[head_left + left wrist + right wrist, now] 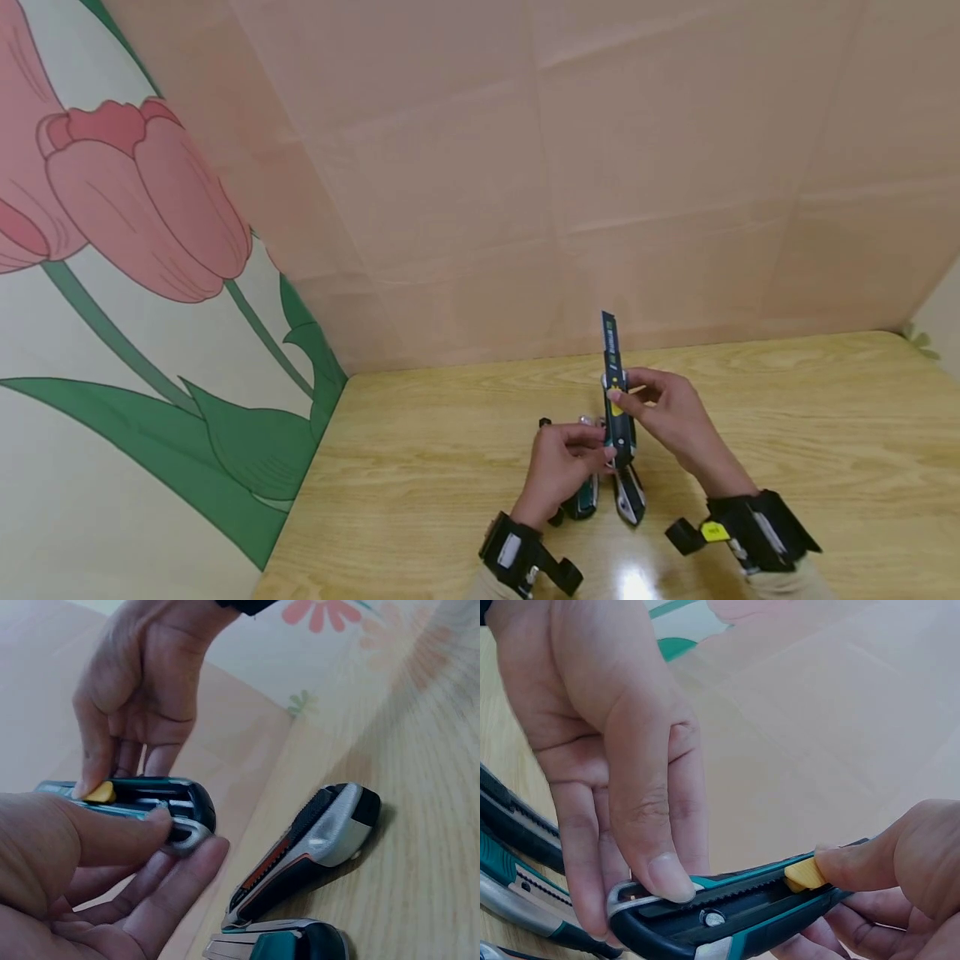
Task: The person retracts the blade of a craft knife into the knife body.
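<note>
Both hands hold one utility knife [617, 417], black and teal with a yellow slider [805, 874]. It stands up from the hands, its narrow dark front end pointing away. My left hand [558, 467] pinches the rear end, thumb on top and fingers beneath, beside a metal loop [191, 834]. Farther forward, my right hand [675, 417] grips the body with its thumb against the slider. Below lie more cutters: a grey-and-black one with orange trim [315, 851] and a teal-and-black one [583, 500], partly hidden by the left hand.
The cutters lie close together on a wood-grain table [420, 500]. A pinkish sheet [562, 167] covers the wall behind the table's far edge. To the left is a wall painted with tulips [150, 200]. Each wrist wears a black camera strap [765, 529].
</note>
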Motion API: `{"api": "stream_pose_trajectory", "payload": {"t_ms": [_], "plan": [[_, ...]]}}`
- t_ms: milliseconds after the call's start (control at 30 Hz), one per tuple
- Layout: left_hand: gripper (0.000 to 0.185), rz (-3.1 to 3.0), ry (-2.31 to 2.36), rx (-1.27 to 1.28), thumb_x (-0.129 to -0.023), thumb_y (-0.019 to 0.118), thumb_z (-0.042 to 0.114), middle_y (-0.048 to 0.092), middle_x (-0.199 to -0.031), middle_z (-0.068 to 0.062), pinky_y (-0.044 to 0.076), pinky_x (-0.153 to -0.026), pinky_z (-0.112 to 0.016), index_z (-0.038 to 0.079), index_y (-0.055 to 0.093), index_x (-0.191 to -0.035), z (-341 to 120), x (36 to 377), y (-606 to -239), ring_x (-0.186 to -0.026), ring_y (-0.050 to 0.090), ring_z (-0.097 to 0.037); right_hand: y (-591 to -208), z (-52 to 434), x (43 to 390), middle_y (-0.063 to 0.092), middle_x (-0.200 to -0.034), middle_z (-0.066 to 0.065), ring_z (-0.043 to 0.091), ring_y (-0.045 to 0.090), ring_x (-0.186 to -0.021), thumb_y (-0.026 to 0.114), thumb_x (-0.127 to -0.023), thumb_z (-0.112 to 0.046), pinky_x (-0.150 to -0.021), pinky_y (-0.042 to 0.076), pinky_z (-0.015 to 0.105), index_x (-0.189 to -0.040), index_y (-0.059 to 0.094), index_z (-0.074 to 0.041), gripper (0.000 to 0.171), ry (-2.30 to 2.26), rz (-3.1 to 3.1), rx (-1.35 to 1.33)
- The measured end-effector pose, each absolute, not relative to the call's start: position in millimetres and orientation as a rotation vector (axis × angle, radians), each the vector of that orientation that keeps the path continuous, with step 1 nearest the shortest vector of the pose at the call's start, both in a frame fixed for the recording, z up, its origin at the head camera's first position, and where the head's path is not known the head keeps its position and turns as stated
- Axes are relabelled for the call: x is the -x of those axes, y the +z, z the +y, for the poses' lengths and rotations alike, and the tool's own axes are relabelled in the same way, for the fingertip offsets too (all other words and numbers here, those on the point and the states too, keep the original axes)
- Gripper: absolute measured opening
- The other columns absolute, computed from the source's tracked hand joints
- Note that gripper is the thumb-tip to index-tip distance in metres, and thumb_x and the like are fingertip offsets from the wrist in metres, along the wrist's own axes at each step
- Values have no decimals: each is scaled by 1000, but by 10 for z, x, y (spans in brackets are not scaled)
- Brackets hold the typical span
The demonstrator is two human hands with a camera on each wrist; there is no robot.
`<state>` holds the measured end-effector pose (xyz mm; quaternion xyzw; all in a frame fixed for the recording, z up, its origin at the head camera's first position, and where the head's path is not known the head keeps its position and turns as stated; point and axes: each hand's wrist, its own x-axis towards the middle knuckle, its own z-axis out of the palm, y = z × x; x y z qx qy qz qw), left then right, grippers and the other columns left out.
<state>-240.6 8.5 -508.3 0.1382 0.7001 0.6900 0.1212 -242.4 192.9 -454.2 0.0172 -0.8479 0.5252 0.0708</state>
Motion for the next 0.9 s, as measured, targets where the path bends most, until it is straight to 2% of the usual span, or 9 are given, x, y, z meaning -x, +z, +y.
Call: {"api": "stream_pose_trajectory", "payload": {"t_ms": [133, 500, 733, 900], "plan": [[20, 2018, 2036, -386, -88, 78, -4, 76, -93, -1, 65, -76, -49, 7, 79, -104, 80, 2404, -5075, -81, 76, -22, -4554, 1934, 2438, 67, -111, 16, 28, 55, -95, 69, -101, -28, -65, 43, 29, -124, 69, -2, 35, 1569, -2553, -59], [19, 2012, 2017, -384, -88, 78, -3, 77, -94, -2, 66, -73, -41, 7, 79, -104, 72, 2388, -5069, -79, 76, -21, -4531, 1941, 2419, 67, -110, 16, 29, 55, -95, 69, -101, -27, -68, 41, 31, -124, 69, -2, 33, 1595, -2575, -45], [19, 2007, 2045, -379, -88, 78, -5, 77, -94, -7, 65, -75, -47, 5, 79, -104, 67, 2396, -5089, -81, 76, -22, -4545, 1916, 2407, 66, -113, 18, 30, 56, -96, 69, -101, -22, -65, 44, 28, -124, 69, 0, 32, 1595, -2552, -26], [19, 2014, 2044, -355, -88, 78, -5, 76, -93, -7, 65, -76, -49, 6, 79, -103, 66, 2392, -5098, -80, 76, -23, -4534, 1891, 2380, 66, -118, 19, 32, 59, -100, 71, -100, -19, -69, 49, 30, -129, 66, 0, 35, 1612, -2560, -19]]}}
